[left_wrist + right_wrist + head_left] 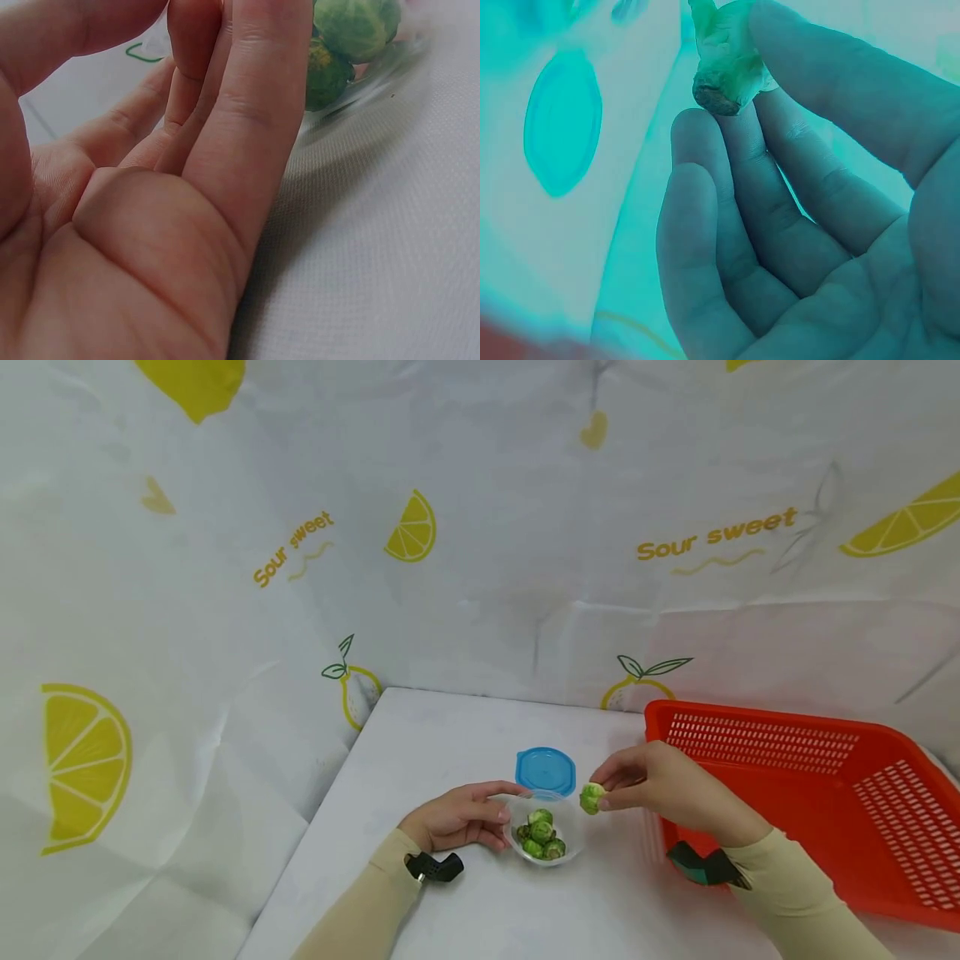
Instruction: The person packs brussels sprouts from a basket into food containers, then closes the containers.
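Observation:
My left hand point(465, 816) holds the left side of a clear plastic bowl point(572, 853), fingers at its rim and wall. Several green Brussels sprouts point(542, 831) lie in the bowl; two sprouts point(356, 28) show past the fingers in the left wrist view. Just right of the bowl, my right hand point(660, 785) pinches one Brussels sprout point(591, 798) between thumb and fingers, raised off the table. Its brown cut stem end point(716, 97) faces the right wrist camera. Behind the bowl lies a blue lid point(546, 770), flat on the table.
A large red plastic basket point(750, 712) with slotted walls stands at the right, partly behind the right forearm. The white table point(435, 727) meets a white sheet point(487, 610) printed with lemons at the back and left.

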A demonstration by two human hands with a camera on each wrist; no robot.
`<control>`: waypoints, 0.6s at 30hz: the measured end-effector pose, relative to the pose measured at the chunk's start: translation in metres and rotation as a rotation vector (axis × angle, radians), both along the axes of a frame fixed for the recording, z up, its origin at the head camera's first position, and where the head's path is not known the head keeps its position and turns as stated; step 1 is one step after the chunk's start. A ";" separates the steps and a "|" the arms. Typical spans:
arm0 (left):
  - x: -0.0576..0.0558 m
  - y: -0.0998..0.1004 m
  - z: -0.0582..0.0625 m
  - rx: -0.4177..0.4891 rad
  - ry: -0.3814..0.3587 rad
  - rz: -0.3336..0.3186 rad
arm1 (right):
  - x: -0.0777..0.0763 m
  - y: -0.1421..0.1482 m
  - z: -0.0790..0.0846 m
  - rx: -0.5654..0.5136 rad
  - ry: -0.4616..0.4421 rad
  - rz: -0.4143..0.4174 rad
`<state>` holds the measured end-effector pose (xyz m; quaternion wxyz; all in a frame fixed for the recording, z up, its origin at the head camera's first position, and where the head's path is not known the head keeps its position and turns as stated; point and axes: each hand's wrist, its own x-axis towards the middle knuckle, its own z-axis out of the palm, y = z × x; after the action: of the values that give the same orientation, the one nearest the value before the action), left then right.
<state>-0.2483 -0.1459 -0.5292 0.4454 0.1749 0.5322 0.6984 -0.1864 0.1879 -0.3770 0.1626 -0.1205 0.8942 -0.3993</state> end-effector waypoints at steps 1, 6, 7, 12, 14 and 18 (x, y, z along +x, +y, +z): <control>0.000 0.000 0.000 0.000 -0.002 0.000 | 0.000 -0.006 -0.002 -0.012 0.002 0.015; -0.001 0.001 -0.001 0.010 -0.013 -0.006 | 0.000 -0.031 -0.014 -0.047 0.020 0.054; -0.001 0.001 -0.001 0.013 -0.012 -0.008 | 0.000 -0.035 -0.017 -0.050 0.026 0.058; -0.001 0.001 -0.001 0.013 -0.011 -0.010 | 0.004 -0.050 -0.028 -0.038 0.013 0.032; 0.000 0.001 0.000 0.011 -0.009 -0.008 | 0.005 -0.055 -0.032 -0.035 0.005 0.021; 0.000 0.001 0.000 0.015 -0.006 -0.006 | 0.008 -0.061 -0.041 -0.051 -0.008 0.000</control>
<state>-0.2485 -0.1453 -0.5290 0.4475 0.1777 0.5250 0.7018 -0.1783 0.1265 -0.4181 0.1632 -0.1228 0.8831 -0.4223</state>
